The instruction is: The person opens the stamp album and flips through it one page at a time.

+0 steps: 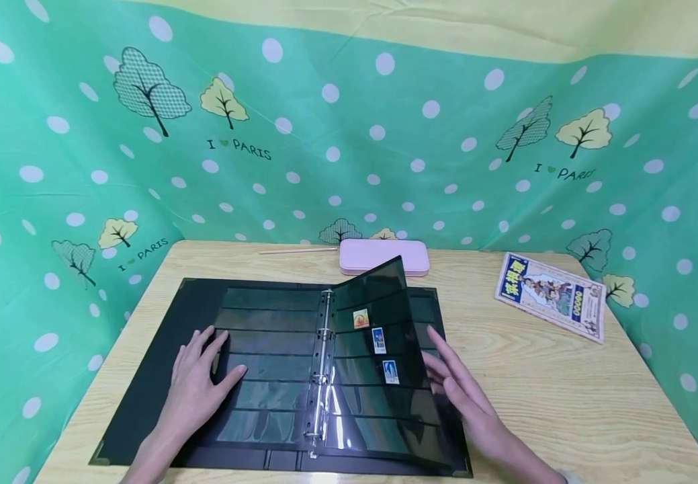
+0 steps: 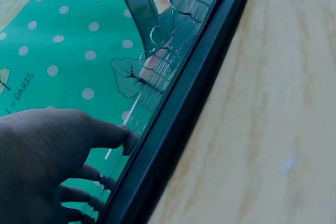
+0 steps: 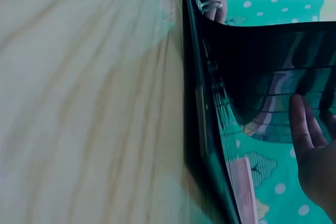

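A black ring-binder stamp album (image 1: 291,460) lies spread on the table, with strip pockets across its dark pages. One right-hand page (image 1: 363,430) stands partly lifted and bowed, its far corner highest; three small stamps (image 1: 379,341) show in its pockets. My right hand (image 1: 468,402) is at the outer edge of that page, and in the right wrist view its extended fingers (image 3: 300,124) touch the page's underside. On the left side, my left hand (image 1: 194,380) rests with spread fingers on the left page (image 1: 270,366) and black cover. Metal rings (image 1: 322,334) run down the spine.
Behind the album lies a pink case (image 1: 385,255), with a thin stick (image 1: 297,251) to its left. A printed booklet (image 1: 551,296) lies at the right back of the wooden table (image 1: 542,383). A green dotted cloth (image 1: 349,134) hangs around the table's back and sides.
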Motion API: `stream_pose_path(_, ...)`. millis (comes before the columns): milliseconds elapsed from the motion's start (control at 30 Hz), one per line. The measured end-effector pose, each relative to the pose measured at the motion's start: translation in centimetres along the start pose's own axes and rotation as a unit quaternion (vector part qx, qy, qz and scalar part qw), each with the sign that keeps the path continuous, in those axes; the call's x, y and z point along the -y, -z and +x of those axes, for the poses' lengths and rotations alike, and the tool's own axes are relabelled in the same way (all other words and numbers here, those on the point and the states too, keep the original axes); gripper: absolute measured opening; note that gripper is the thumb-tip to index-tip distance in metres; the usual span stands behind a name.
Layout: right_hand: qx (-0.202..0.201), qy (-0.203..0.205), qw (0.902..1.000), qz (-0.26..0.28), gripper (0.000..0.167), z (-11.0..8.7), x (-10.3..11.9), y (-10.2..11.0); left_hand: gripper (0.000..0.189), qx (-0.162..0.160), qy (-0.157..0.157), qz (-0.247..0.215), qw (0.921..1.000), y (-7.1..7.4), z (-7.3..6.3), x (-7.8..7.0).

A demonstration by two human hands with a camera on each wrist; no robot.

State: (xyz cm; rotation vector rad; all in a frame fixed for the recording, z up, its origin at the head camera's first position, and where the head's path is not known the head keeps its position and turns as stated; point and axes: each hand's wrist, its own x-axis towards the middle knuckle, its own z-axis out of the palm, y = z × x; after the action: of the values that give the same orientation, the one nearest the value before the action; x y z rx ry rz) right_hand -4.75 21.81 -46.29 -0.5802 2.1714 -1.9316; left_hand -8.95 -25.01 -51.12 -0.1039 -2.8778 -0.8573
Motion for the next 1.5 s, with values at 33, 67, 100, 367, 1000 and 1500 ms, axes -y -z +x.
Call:
stream_pose_path(33, 0.004, 0.004, 1.0, 0.005, 0.06, 0.0, 0.1, -0.1, 0.076, 0.001, 0.001, 0.002, 1.0, 0.0, 0.0, -0.1)
stream_pose_path(67, 0.006, 0.007, 0.9999, 0.008, 0.059, 0.1, 0.1, -0.2, 0.075, 0.001, 0.002, 0.004, 1.0, 0.0, 0.0, -0.2)
stream_pose_path(100, 0.009, 0.013, 0.9998, 0.01, 0.059, 0.1, 0.1, -0.3, 0.074, -0.002, 0.001, 0.006, 1.0, 0.0, 0.0, -0.4)
stream_pose_path(367, 0.062, 0.06, 0.9948, 0.054, 0.062, 0.7, 0.0, -1.6, 0.055, -0.076, -0.058, -0.016, 0.9953, -0.2, -0.4, -3.9)
stream_pose_path(1000, 0.169, 0.076, 0.9791, 0.084, 0.064, 1.9, 1.1, -5.1, 0.083, -0.003, -0.205, -0.215, 0.9549, 0.2, -2.8, -13.4)
stream_pose_path(1500, 0.228, 0.097, 0.9651, 0.085, 0.067, 2.6, 0.1, -6.3, 0.099, 0.058, -0.035, -0.245, 0.9673, 1.8, -3.5, -16.2)
